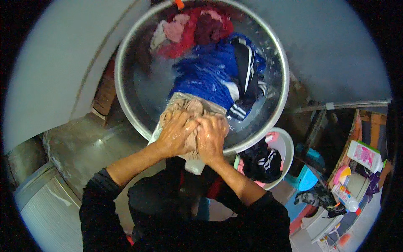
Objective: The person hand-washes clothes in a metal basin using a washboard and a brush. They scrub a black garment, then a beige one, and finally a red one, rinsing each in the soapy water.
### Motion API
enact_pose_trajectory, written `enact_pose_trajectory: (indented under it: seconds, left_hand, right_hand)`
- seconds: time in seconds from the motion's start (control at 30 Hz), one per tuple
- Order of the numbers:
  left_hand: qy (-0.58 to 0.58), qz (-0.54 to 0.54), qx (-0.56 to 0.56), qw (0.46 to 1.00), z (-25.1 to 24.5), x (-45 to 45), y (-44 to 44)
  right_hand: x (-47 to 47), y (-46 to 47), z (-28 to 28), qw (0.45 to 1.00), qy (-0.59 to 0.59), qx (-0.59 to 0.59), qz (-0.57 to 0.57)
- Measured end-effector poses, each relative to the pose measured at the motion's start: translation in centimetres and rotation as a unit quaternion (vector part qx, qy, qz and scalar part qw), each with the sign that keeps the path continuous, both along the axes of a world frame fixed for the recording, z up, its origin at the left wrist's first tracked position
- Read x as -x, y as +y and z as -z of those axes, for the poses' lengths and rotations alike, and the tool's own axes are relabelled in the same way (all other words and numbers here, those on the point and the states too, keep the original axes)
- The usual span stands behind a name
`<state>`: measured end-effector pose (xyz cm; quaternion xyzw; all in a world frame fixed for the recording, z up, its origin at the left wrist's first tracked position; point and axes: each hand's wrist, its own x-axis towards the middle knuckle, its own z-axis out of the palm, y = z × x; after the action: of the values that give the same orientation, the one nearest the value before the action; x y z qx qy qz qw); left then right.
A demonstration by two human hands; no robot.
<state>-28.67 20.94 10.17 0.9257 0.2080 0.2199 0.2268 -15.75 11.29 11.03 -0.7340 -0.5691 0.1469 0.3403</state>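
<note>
A wet beige cloth (192, 108) lies bunched on a pale washboard (194, 167), which leans over the near rim of a large round metal basin (285, 75). My left hand (176, 132) and my right hand (210, 135) press side by side on the cloth, fingers curled into its folds. Just past the board, a blue garment (204, 72) lies in cloudy water, beside a black garment with white stripes (247, 69). Red cloth (192, 34) and a pink piece (174, 31) are heaped at the far side of the basin.
Right of my forearms stands a white bucket (288, 151) holding dark and pink clothes. A turquoise container (308, 178), a white bottle with a pink print (365, 156) and another white bottle (346, 197) are farther right. A ribbed pale panel (50, 208) stands at lower left.
</note>
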Motion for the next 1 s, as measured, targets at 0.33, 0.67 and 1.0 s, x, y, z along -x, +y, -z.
enact_pose_trajectory:
  seconds: [0.33,0.67,1.0]
  left_hand:
    - [0.069,-0.083,0.282,0.953,2.0,-4.3,7.0]
    - [0.159,-0.359,0.111,0.913,0.8,2.9,14.2]
    - [0.408,-0.266,0.072,0.87,14.4,2.6,11.5]
  right_hand:
    - [-5.6,7.6,3.7,0.981,0.173,0.059,0.065]
    - [-2.0,-0.5,4.0,0.984,-0.044,0.171,0.019]
    - [-1.1,-0.5,4.7,0.989,-0.059,0.133,0.032]
